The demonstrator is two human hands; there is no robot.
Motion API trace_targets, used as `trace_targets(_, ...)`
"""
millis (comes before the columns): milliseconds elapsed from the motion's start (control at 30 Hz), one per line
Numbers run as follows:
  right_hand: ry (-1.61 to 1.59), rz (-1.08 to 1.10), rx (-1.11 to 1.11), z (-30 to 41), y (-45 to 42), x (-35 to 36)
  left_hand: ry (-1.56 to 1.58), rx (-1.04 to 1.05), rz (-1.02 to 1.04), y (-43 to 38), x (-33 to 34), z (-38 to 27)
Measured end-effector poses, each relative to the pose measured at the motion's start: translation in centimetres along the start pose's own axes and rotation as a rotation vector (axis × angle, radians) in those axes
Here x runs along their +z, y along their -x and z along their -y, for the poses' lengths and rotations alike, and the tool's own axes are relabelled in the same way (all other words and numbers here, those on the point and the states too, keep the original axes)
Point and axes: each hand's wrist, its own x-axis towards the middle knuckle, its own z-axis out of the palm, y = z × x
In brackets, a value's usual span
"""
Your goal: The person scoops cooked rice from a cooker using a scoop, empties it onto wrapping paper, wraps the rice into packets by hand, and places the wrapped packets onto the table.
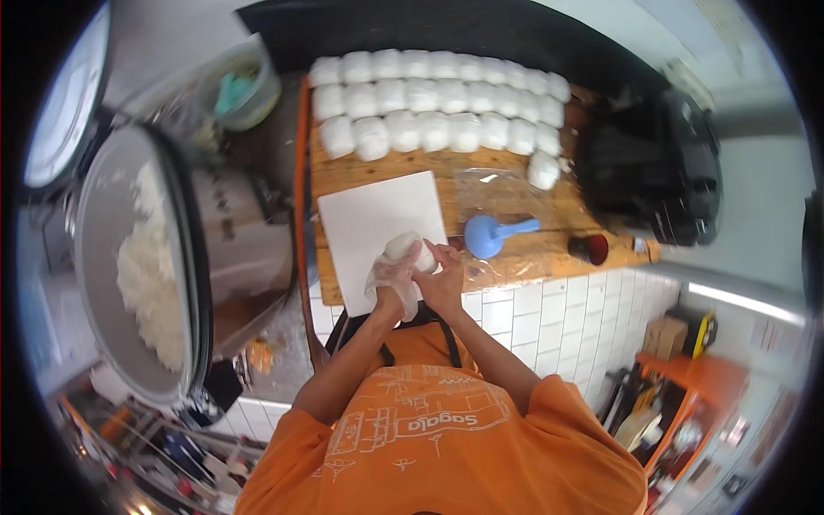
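My left hand (394,275), loosely covered by thin clear plastic, grips a white rounded bundle (405,243), which looks like plastic-wrapped rice. From the other side, the fingers of my right hand (444,277) press on the same bundle. Both hands are over the near right part of a white cutting board (376,209). Right of the board, a blue rounded scoop (484,237) with a short handle rests on a clear plastic sheet (473,193). Similar white bundles (418,96) stand in three rows farther back, with a single bundle (544,170) in front at the right.
On the left, a large open rice cooker (244,257) holds cooked rice (151,277). Behind it stands a clear tub (264,96) with a turquoise item. A black bag or container (650,167) and a dark cup (587,249) occupy the right side of the wooden table (360,174).
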Motion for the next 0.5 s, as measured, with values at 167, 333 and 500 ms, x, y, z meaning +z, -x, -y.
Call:
trace_targets(167,-0.018,0.239,-0.306,2.8,-3.3,-12.1,-0.436,-0.024,0.117,-1.3,4.9,-7.5)
trace_targets(333,0.562,0.103,-0.377,-6.2,-8.5,-18.4,-0.323,-0.043,0.493,-7.6,14.0,-8.7)
trace_targets(500,0.503,0.020,-0.401,-6.0,-8.0,-20.2,-0.937,0.106,0.567,-18.4,21.3,1.0)
